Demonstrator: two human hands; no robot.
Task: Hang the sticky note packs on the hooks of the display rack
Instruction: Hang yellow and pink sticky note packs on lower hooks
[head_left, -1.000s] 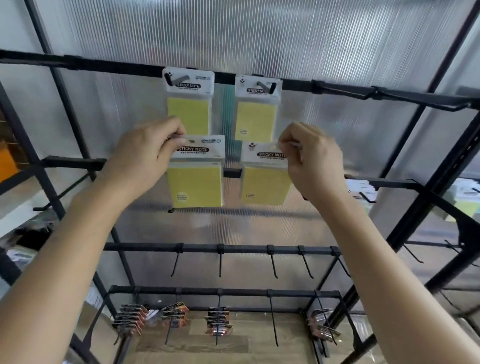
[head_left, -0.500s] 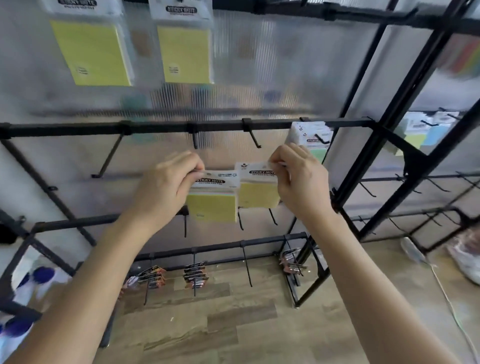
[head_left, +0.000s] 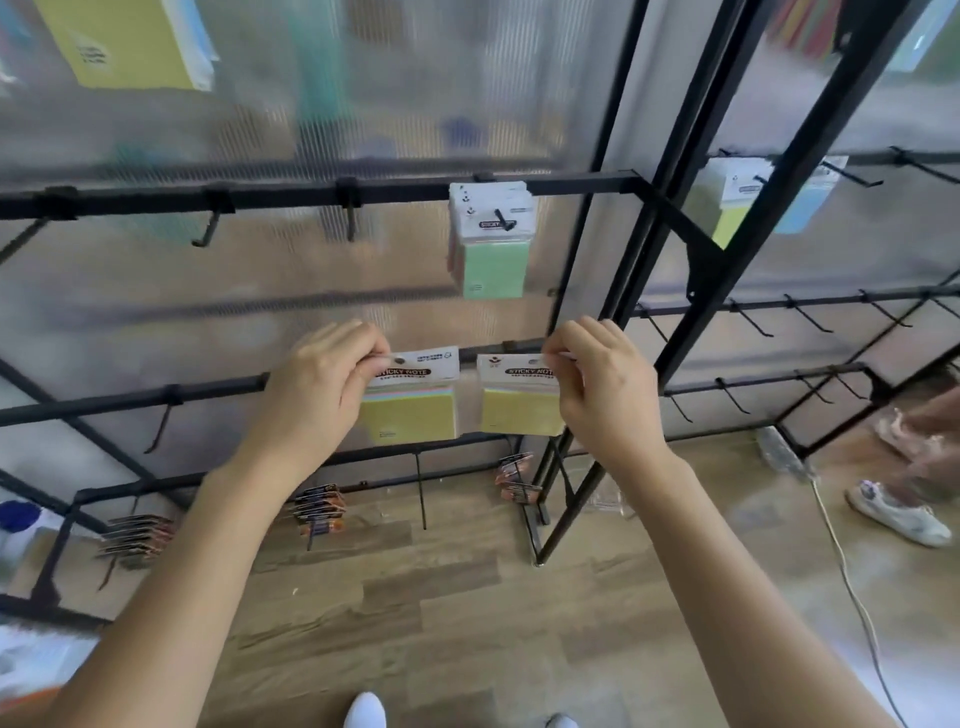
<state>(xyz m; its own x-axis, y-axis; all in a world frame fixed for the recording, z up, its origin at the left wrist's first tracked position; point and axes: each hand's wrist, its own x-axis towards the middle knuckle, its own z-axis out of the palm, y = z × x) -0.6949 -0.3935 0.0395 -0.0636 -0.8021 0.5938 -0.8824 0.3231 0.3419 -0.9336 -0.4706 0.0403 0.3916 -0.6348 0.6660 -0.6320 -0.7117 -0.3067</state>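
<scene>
Head view: the left hand (head_left: 322, 382) pinches the header card of one yellow sticky note pack (head_left: 413, 402) between curled fingers and thumb. The right hand (head_left: 597, 387) pinches a second yellow pack (head_left: 517, 402) the same way. Both packs are held side by side, just apart, below the green pack stack (head_left: 491, 247), which hangs on a hook of the display rack (head_left: 582, 183). Left of that green stack, two hooks (head_left: 350, 221) jut from the same bar. Well below it lies the wooden floor (head_left: 441, 597).
</scene>
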